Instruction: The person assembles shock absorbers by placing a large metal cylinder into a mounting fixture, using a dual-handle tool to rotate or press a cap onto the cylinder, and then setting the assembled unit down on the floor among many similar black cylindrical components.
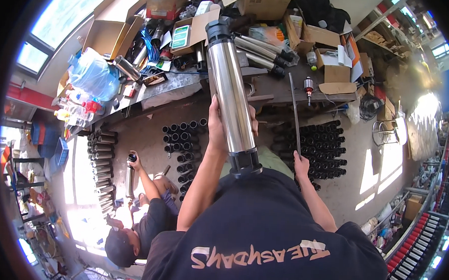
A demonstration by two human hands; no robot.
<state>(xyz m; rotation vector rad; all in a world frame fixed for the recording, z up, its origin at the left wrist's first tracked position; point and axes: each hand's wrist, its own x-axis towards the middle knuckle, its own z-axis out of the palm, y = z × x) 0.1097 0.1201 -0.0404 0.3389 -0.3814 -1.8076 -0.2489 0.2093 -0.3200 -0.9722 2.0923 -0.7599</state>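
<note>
a steel cylinder (231,95) with black end caps was gripped in the left hand (216,127), a thin rod (293,108) in the right hand (301,167).
cardboard boxes (108,37) cluttered the workbench (186,83) beyond; black fittings (324,144) lay stacked on the floor, and a co-worker (156,222) at the left held a tube (130,182). the cylinder blocked part of the workbench and hid the left palm; the farther shelves were blurred by the lens rim.
</note>
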